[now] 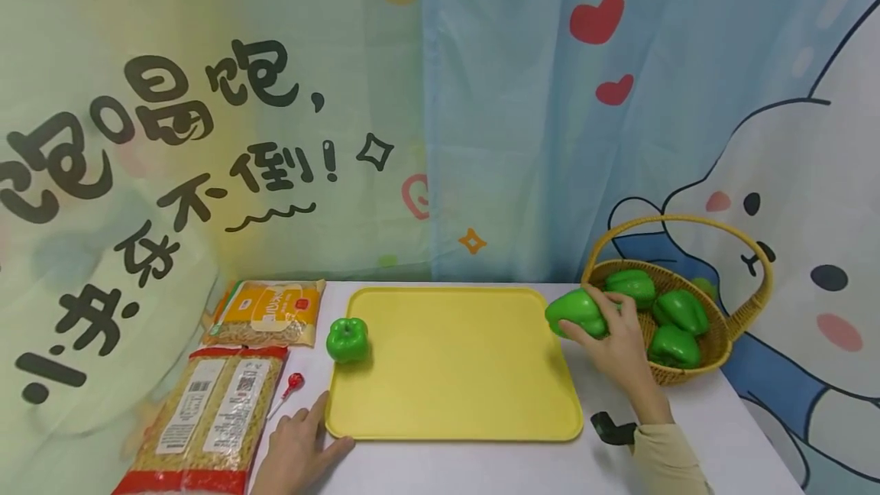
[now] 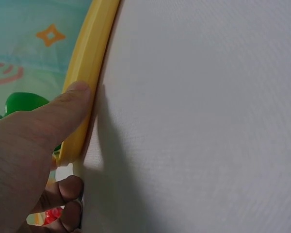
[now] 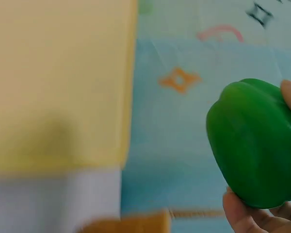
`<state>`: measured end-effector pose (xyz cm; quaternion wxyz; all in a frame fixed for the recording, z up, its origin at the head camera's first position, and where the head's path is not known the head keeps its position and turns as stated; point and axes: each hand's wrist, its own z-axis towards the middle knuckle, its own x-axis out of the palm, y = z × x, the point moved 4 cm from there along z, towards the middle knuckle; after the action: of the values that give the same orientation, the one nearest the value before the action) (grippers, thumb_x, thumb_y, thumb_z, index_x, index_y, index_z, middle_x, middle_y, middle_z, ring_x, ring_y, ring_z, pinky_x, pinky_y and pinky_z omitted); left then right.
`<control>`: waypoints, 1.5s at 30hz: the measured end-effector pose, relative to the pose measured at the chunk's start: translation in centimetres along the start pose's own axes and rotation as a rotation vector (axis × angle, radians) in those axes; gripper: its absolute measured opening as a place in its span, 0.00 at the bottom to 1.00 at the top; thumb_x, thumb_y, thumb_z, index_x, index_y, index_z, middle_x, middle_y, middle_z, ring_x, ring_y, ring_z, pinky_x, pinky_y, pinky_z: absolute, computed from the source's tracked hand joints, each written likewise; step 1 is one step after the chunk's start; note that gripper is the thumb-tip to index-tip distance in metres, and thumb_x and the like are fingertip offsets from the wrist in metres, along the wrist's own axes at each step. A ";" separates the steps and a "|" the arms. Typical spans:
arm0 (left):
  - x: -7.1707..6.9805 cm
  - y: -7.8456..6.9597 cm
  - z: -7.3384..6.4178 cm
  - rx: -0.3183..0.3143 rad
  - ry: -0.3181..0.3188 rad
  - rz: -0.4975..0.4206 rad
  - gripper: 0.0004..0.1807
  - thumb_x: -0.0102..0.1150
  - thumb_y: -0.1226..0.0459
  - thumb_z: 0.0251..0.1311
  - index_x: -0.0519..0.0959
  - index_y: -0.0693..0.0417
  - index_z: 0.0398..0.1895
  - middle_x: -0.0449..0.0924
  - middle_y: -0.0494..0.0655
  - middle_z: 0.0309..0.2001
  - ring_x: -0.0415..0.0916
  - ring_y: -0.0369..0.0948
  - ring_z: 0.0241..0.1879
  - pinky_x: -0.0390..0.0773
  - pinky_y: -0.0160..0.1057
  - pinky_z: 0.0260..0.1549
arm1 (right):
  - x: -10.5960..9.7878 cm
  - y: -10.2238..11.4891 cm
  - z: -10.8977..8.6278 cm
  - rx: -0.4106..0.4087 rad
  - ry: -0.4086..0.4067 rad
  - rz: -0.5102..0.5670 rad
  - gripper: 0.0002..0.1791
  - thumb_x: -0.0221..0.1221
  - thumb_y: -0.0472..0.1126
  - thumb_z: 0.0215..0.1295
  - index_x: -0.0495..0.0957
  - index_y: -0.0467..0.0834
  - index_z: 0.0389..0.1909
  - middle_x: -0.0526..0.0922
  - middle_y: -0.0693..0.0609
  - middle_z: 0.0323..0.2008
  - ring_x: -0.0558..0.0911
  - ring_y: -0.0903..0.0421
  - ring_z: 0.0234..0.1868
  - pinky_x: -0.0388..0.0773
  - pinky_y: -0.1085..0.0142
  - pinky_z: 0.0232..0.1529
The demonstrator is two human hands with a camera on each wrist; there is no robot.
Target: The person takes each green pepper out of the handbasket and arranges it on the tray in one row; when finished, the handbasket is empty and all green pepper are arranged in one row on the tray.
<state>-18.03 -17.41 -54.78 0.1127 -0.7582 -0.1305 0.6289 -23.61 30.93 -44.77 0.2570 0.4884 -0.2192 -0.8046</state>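
My right hand (image 1: 615,346) grips a green bell pepper (image 1: 576,312) above the right edge of a yellow tray (image 1: 454,373). In the right wrist view, thumb and fingers hold the pepper (image 3: 254,143) from both sides. Another green bell pepper (image 1: 347,340) stands at the tray's left edge. My left hand (image 1: 296,445) lies at the near left corner of the tray. Its thumb stretches along the front rim (image 2: 85,63), and the other fingers are at the left side. To the right, a wicker basket (image 1: 725,346) holds several green bell peppers (image 1: 677,346).
Two packaged bags, one orange (image 1: 264,313) and one red-edged (image 1: 206,418), lie left of the tray. A small red-headed stick (image 1: 294,382) sits between bag and tray. The basket's tall handle (image 1: 687,220) arches up. A printed curtain (image 1: 495,136) hangs behind the table.
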 end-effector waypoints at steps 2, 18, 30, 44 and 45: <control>0.0 0.0 -0.1 0.015 -0.015 0.003 0.52 0.70 0.35 0.47 0.68 0.57 0.71 0.78 0.48 0.38 0.75 0.48 0.40 0.77 0.58 0.48 | 2.0 0.8 0.0 -0.033 0.063 0.009 0.42 0.72 0.49 0.59 0.66 0.48 0.73 0.62 0.33 0.62 0.72 0.36 0.54 0.74 0.44 0.44; 0.4 0.4 -0.1 -0.035 0.022 -0.003 0.54 0.70 0.34 0.46 0.67 0.56 0.71 0.80 0.51 0.44 0.77 0.53 0.47 0.77 0.59 0.51 | 14.4 3.8 0.9 -0.008 0.448 0.084 0.51 0.77 0.49 0.50 0.63 0.38 0.72 0.68 0.43 0.61 0.74 0.45 0.58 0.77 0.46 0.56; 0.5 0.3 0.2 -0.030 0.001 0.000 0.54 0.69 0.33 0.46 0.68 0.55 0.71 0.79 0.50 0.41 0.75 0.49 0.41 0.76 0.58 0.49 | 19.3 7.4 1.5 -0.048 0.573 0.192 0.48 0.76 0.47 0.51 0.64 0.46 0.72 0.70 0.46 0.59 0.76 0.47 0.57 0.76 0.46 0.57; 0.5 0.3 0.3 -0.032 -0.003 0.007 0.53 0.70 0.34 0.45 0.68 0.54 0.71 0.77 0.47 0.37 0.71 0.47 0.38 0.76 0.55 0.44 | 23.9 12.4 1.3 -0.189 0.684 0.198 0.48 0.72 0.50 0.56 0.60 0.44 0.74 0.70 0.46 0.62 0.75 0.48 0.59 0.77 0.51 0.56; 0.5 0.3 0.3 -0.031 -0.005 0.006 0.53 0.70 0.34 0.45 0.68 0.54 0.71 0.77 0.47 0.38 0.71 0.47 0.38 0.76 0.55 0.44 | 24.0 12.7 1.3 -0.196 0.688 0.199 0.48 0.72 0.50 0.56 0.60 0.43 0.74 0.70 0.46 0.62 0.76 0.49 0.59 0.77 0.51 0.56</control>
<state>-18.19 -17.52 -55.39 0.0985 -0.7587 -0.1382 0.6290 -31.63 6.18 -52.72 0.4380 0.6796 -0.0882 -0.5818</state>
